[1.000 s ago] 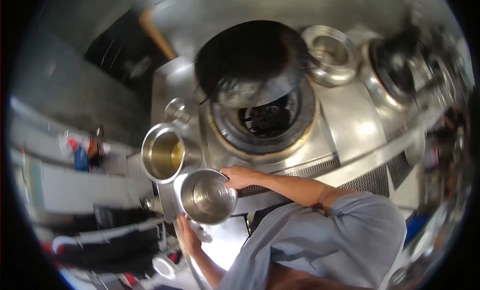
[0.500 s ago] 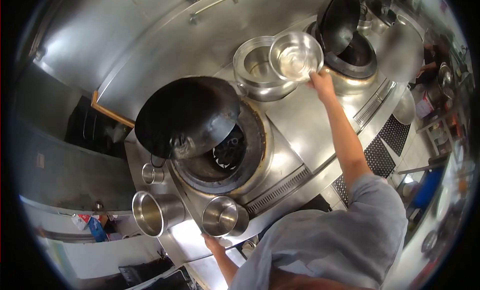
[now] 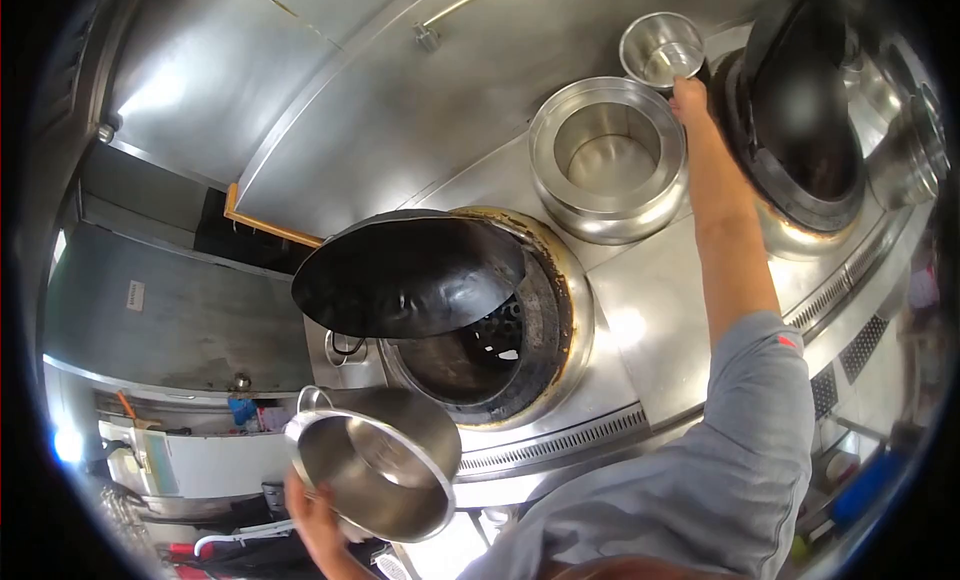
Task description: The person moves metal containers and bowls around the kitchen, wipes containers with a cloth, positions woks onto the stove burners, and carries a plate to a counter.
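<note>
My left hand is at the lower left, its fingers on the rim of a deep steel pot. That pot is tilted, its mouth toward me, and a round shape shows inside. At the back right, my right hand grips a smaller steel pot by its near edge. The small pot is close behind a wide-rimmed steel vessel set into the counter. Between my hands, a black wok leans over a round burner.
Another dark wok stands tipped over a burner at the right. A small steel container sits behind the deep pot. A wall pipe runs above the counter, and a slotted drain follows its front edge.
The view has turned. My right arm has reached farther back with the smaller pot, past the wide-rimmed vessel. The pot at my left hand is now tilted and looks larger.
</note>
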`<action>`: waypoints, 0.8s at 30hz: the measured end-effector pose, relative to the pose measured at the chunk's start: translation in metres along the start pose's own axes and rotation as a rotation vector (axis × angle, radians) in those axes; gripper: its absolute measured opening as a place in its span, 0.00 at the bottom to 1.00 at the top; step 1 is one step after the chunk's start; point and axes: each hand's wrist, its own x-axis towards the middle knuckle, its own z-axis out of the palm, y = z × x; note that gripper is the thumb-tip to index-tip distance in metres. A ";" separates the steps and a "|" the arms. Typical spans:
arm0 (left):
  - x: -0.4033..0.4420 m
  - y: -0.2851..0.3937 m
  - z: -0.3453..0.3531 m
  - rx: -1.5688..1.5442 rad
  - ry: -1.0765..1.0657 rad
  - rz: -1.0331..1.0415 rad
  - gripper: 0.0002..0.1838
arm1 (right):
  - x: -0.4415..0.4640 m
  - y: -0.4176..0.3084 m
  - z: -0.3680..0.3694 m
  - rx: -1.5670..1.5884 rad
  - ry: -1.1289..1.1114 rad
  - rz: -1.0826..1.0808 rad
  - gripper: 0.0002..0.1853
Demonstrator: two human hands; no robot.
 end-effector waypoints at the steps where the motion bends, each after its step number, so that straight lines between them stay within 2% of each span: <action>1: 0.022 0.022 0.001 -0.106 0.124 0.075 0.30 | 0.001 -0.002 0.001 -0.040 -0.027 0.017 0.18; 2: 0.049 0.057 0.005 -0.205 0.179 0.062 0.32 | 0.001 -0.004 0.001 -0.078 -0.052 0.035 0.18; 3: 0.075 0.114 0.024 -0.051 0.185 0.176 0.32 | 0.002 -0.006 0.005 -0.084 -0.041 0.044 0.18; 4: 0.105 0.147 0.034 -0.058 0.082 0.330 0.30 | 0.012 -0.002 0.009 -0.080 -0.046 0.049 0.18; 5: 0.128 0.188 0.061 -0.225 0.057 0.355 0.29 | 0.022 -0.001 0.012 -0.099 -0.092 0.101 0.19; 6: 0.155 0.217 0.080 -0.262 0.010 0.371 0.27 | 0.037 0.004 0.013 -0.119 -0.132 0.148 0.19; 7: 0.182 0.238 0.101 -0.311 -0.038 0.403 0.27 | 0.050 0.012 0.014 -0.083 -0.204 0.146 0.19; 8: 0.213 0.254 0.120 -0.378 -0.201 0.405 0.27 | 0.051 0.016 0.017 -0.132 -0.200 0.096 0.20; 9: 0.246 0.262 0.144 -0.340 -0.214 0.393 0.27 | 0.052 0.012 0.014 -0.177 -0.175 0.045 0.20; 11: 0.285 0.275 0.194 -0.208 -0.194 0.350 0.28 | 0.039 -0.003 0.017 -0.456 0.073 -0.172 0.22; 12: 0.299 0.279 0.219 -0.117 -0.156 0.311 0.28 | 0.022 -0.015 0.014 -0.373 0.092 -0.127 0.23; 13: 0.342 0.255 0.243 -0.002 -0.163 0.411 0.29 | 0.017 -0.018 0.013 -0.382 0.087 -0.126 0.24; 15: 0.400 0.221 0.284 0.220 -0.209 0.438 0.30 | 0.014 -0.014 0.014 -0.387 0.082 -0.112 0.24; 17: 0.413 0.211 0.306 0.323 -0.257 0.360 0.30 | 0.013 -0.006 0.012 -0.491 0.026 -0.047 0.24; 18: 0.415 0.207 0.319 0.327 -0.316 0.280 0.27 | 0.009 -0.002 0.009 -0.501 0.028 -0.038 0.24; 20: 0.417 0.202 0.339 0.334 -0.380 0.194 0.24 | -0.001 -0.004 0.008 -0.627 0.179 -0.297 0.21; 21: 0.420 0.201 0.347 0.887 -0.461 0.505 0.20 | -0.007 -0.014 0.004 -0.630 0.178 -0.293 0.21; 22: 0.422 0.201 0.356 1.444 -0.519 0.820 0.17 | -0.013 -0.027 -0.002 -0.721 0.091 -0.448 0.19; 23: 0.424 0.197 0.365 1.453 -0.525 0.824 0.17 | -0.010 -0.027 -0.001 -0.762 0.050 -0.515 0.19; 24: 0.427 0.189 0.379 0.956 -0.339 0.485 0.15 | -0.007 -0.026 0.001 -0.802 0.011 -0.584 0.18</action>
